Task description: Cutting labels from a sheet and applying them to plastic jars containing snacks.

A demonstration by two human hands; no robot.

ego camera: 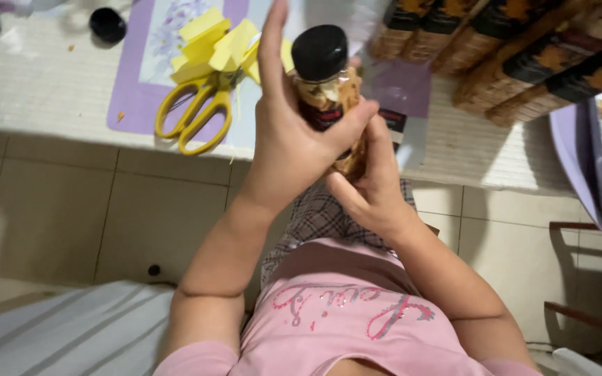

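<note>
While clasped by the left hand [294,139] and right hand [371,188], the black-capped jar [325,83] is held above the bench [50,90], scissors [193,115] at nine o'clock; probably rigid, smooth, best gripped mid-body.

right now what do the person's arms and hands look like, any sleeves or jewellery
Both arms are bare from the shoulder down. The left hand and right hand wear no gloves, and no rings, watch or bracelets show. Short pink sleeves cap the shoulders, part of a pink top with glittery lettering across the chest.
</note>
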